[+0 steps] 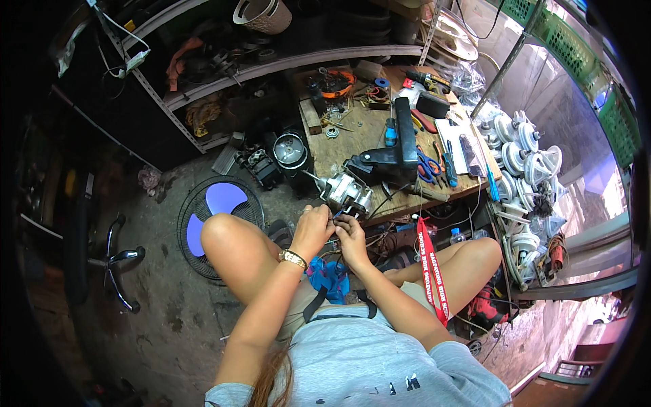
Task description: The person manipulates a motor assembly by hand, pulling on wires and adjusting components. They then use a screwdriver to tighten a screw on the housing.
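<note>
Both hands, left hand [312,227] and right hand [351,237], have fingers pinching thin wires [339,214] off the motor [347,192] at the counter [352,146] edge; best kept slack, honestly.

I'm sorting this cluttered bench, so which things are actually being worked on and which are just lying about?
In hand:
left hand and right hand, fingers pinching thin wires
small electric motor those wires run to, at the bench edge

Lying about:
blue-handled scissors
black fan stand
fan guard with blue blades on the floor
white fan parts, far right
</note>
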Demonstrator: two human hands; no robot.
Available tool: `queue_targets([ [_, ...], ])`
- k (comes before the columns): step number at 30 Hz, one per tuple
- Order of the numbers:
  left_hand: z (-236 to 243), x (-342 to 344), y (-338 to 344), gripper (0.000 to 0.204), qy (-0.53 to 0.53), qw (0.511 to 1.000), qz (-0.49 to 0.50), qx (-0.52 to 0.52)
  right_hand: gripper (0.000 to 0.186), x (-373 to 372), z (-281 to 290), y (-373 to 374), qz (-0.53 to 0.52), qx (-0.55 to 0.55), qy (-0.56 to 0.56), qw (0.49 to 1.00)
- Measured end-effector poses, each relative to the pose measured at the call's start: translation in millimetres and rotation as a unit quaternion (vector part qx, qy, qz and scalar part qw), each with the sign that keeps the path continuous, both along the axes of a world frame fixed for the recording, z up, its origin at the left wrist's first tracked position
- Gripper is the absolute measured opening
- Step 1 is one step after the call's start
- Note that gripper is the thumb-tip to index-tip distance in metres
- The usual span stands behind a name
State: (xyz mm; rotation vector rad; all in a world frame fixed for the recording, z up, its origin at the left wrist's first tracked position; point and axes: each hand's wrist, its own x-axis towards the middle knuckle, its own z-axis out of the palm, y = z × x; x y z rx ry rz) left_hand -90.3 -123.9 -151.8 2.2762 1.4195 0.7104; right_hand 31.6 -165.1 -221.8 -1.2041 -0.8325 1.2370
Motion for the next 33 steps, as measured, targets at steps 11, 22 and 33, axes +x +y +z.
queue_targets([
  [11,-5.0,1.8,-10.6,0.015,0.061,0.976,0.12,0.171,0.018,53.6,133.0,68.4,0.192,0.104,-0.56,0.799],
  [22,-27.5,-5.7,-15.6,0.02,0.07,0.952,0.16,0.252,0.027,-70.6,139.2,139.9,0.487,0.164,-0.738,0.438],
  [33,-41.2,-2.7,-22.2,0.022,0.032,0.967,0.149,0.202,0.056,-78.5,127.4,153.2,0.554,0.055,-0.733,0.391],
])
